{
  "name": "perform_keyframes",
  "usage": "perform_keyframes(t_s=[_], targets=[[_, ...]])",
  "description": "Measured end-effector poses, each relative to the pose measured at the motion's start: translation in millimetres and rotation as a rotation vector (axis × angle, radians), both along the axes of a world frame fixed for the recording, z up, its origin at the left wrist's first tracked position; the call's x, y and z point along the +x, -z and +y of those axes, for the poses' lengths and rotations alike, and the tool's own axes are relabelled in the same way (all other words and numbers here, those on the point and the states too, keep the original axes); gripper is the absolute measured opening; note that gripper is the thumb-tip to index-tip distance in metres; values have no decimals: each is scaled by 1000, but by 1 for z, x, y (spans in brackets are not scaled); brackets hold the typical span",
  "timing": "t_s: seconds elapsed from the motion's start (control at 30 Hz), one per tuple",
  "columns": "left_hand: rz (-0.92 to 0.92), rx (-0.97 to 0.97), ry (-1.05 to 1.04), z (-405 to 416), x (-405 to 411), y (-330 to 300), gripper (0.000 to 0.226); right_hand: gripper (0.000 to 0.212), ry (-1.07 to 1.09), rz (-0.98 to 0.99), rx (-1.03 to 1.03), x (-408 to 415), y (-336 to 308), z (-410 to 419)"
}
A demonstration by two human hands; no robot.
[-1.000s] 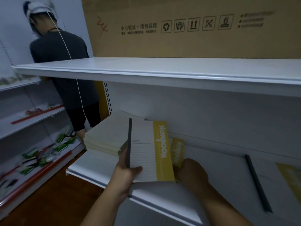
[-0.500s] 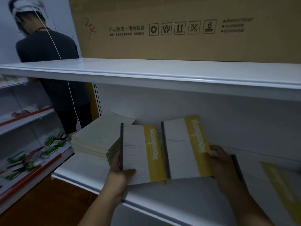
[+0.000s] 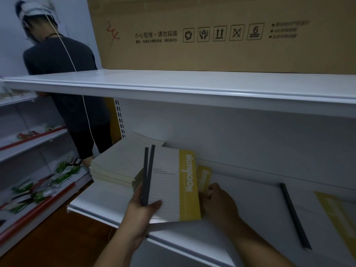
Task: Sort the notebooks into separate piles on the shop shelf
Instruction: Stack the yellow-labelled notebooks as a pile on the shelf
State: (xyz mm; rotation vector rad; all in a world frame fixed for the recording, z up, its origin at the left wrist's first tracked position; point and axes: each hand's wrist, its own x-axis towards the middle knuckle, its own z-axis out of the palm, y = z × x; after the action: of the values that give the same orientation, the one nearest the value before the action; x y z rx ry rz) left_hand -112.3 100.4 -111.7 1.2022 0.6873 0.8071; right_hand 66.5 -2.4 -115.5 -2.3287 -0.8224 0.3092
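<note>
Notebooks [image 3: 169, 186] with yellow bands sat fanned in the left hand [image 3: 141, 212], its grip pinching their dark spines to gather one kind; the right hand [image 3: 217, 199] curled, seemingly around another notebook [image 3: 203, 177] on the shelf [image 3: 250, 212]; cream pile [image 3: 117, 164] lay just left.

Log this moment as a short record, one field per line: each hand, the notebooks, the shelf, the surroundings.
left hand: grips two yellow-banded notebooks by their dark spines
right hand: fingers curled on a partly hidden yellow notebook lying on the shelf
cream stack: piled at the shelf's left end
sorted notebook: flat at right
shelf: white
cardboard box: on the upper shelf
other person: left, back turned
</note>
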Motion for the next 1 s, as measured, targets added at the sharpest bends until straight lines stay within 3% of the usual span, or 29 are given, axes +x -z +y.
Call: perform_keyframes(t_s=[0.27, 0.33, 0.4, 0.43, 0.57, 0.63, 1.0], targets=[[31, 43, 15, 13, -6, 2, 67, 60, 57, 40, -101, 10, -6, -1], [22, 43, 25, 16, -6, 2, 65, 47, 44, 92, -41, 19, -10, -11], [4, 35, 22, 17, -3, 2, 64, 17, 40, 162, 77, 31, -19, -29], [-10, 25, 15, 16, -1, 1, 66, 15, 66, 230, 166, 39, -25, -41], [-41, 8, 38, 9, 13, 0, 65, 24, 171, 573, 649, 70, -51, -95], [-46, -30, 81, 2, 26, 4, 59, 25, 168, 694, 776, 66, -52, -103], [1, -175, 434, -95, 117, 1, 57, 27, 228, 504, 522, 43, -15, -130]])
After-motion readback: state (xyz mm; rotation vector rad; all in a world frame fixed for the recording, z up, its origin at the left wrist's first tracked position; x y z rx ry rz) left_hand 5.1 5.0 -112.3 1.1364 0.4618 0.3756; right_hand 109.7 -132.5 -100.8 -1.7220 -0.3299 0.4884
